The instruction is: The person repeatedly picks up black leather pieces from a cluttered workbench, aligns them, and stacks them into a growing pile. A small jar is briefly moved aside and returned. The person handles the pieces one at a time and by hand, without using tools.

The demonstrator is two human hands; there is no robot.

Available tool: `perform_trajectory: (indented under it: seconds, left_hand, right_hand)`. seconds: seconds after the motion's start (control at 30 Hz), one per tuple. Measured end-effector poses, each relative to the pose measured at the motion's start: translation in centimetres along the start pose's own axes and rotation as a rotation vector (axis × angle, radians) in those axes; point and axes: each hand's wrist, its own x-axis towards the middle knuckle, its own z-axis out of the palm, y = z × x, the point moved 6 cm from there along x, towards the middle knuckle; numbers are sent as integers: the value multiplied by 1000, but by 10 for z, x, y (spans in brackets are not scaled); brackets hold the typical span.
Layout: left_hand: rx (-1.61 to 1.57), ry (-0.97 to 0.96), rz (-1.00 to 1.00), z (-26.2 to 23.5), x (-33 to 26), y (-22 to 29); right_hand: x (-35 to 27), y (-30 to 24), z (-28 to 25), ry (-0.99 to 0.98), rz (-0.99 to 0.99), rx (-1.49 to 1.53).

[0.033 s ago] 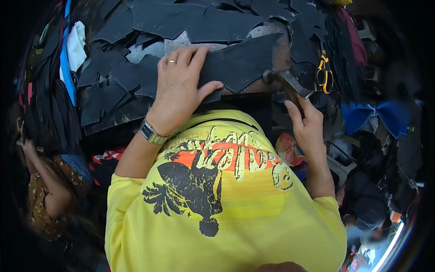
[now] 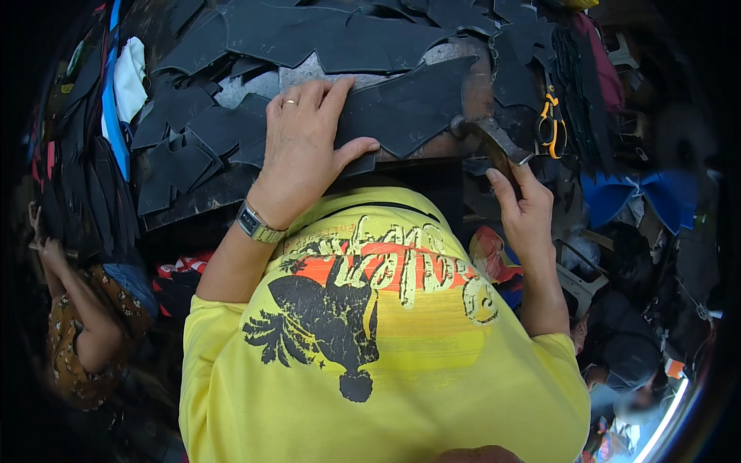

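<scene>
The bench spreads out ahead, and just at its near edge comes the person's yellow shirt. Well off the bench's near left corner, there's a co-worker in a brown patterned top. Black sheets overlap all across the bench's far side and left end, sharp corners everywhere. One broad black sheet lies towards its near edge, and the left hand is right there on it, palm down, fingers loosely spread, thumb out, gripping nothing. Over to the bench's near right corner: the hammer, its head by the edge; touching or not, I can't tell. The right hand, just off that edge, is wrapped around the handle. An orange-handled tool lies at the bench's right end. Just before the near edge, a metal watch circles the left wrist.
</scene>
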Motion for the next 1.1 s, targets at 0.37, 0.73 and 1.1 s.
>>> perform_trajectory:
  seconds: [0.37,0.73,1.1]
  left_hand:
    - [-801,-8,-261,-27,3,-27]
    - [-755,-429,-266,-16,-19,-20]
    - [-666,-454,-231,-20,-19,-37]
  right_hand:
    - [37,-24,0,253,-379,-120]
    - [58,-14,31,-7,194,1082]
    - [63,4,32,-27,226,1091]
